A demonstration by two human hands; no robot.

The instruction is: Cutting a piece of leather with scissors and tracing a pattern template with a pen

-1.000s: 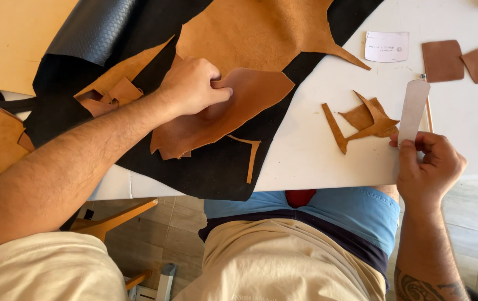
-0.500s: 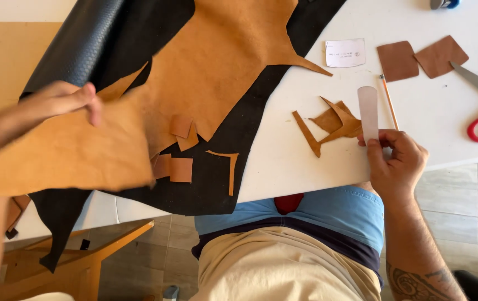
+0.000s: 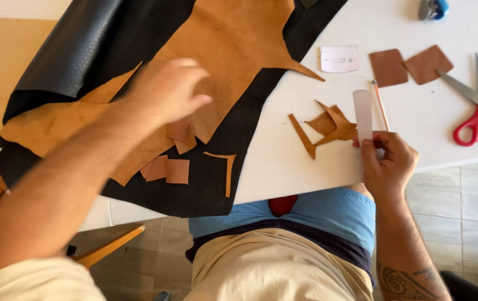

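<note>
Red-handled steel scissors (image 3: 476,106) lay well to the right of the right hand, on the white tabletop (image 3: 417,145). Two dark brown rounded leather rectangles (image 3: 388,67) sat above that hand, with a small white paper card (image 3: 339,58) to their left. A blue and grey tool (image 3: 433,8) rested at the far top edge. A thin pencil (image 3: 381,105) lay just above the hand.

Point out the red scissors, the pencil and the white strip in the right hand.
Red scissors (image 3: 476,114): head view, on the red handle loop near the pivot.
Pencil (image 3: 381,106): head view, middle of the thin shaft.
White strip (image 3: 362,114): head view, middle of the strip, above the right hand (image 3: 388,161).
</note>
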